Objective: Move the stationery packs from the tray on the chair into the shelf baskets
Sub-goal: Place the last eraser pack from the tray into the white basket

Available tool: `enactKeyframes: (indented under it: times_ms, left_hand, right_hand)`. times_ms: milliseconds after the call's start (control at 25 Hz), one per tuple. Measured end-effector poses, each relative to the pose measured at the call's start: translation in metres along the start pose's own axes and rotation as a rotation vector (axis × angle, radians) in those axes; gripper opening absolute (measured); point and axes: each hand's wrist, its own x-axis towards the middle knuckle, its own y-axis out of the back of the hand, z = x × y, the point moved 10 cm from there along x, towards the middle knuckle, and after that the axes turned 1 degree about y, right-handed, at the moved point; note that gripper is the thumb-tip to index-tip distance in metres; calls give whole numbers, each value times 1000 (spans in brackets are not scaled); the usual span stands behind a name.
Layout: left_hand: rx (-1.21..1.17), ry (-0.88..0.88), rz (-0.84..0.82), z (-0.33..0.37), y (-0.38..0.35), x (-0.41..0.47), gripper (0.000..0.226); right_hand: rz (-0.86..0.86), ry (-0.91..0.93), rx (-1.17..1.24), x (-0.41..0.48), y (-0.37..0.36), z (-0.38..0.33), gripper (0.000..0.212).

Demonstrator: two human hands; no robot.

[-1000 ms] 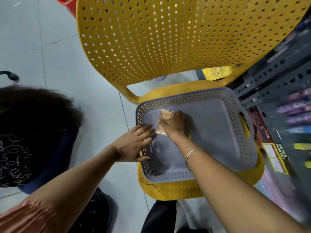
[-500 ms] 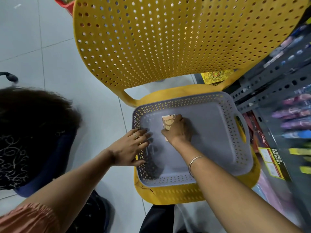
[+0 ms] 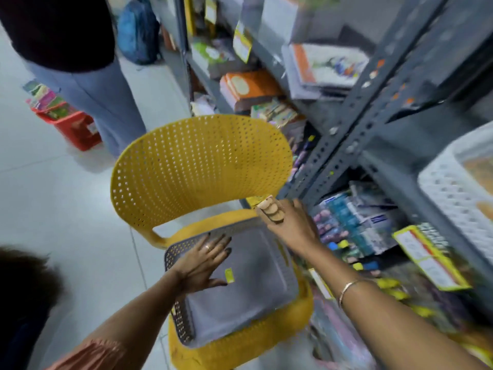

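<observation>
A grey perforated tray [image 3: 266,287] lies on the seat of a yellow plastic chair [image 3: 197,166]. My right hand [image 3: 290,225] is raised above the tray's far right corner and holds a small pack of round tan pieces [image 3: 270,211]. My left hand [image 3: 205,263] rests flat on the tray's far left part, fingers spread. A small yellow tag [image 3: 229,275] lies on the tray floor beside that hand. A white perforated shelf basket [image 3: 458,193] sits at the right edge, partly cut off.
Grey metal shelving [image 3: 370,124] crowded with stationery runs along the right, close to the chair. A standing person's legs [image 3: 101,102] and a red basket [image 3: 72,124] are on the floor at the upper left. Another person's dark hair [image 3: 24,284] is at the lower left.
My right hand has lifted the pack out of the tray and carried it up and right toward the shelves. The view has swung upward. My left hand has shifted further onto the tray.
</observation>
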Motion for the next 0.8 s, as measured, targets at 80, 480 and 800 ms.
enactKeyframes:
  times_ms: [80, 480, 800]
  left_hand:
    - [51, -61, 127, 7, 64, 41, 88]
    - [71, -300, 430, 132, 281, 179, 83]
    - [61, -221, 231, 144, 288, 242, 97]
  right_hand:
    - [109, 3, 6, -9, 72, -6, 49]
    - [390, -168, 9, -88, 341, 62, 50]
    - [161, -363, -124, -143, 342, 176, 76]
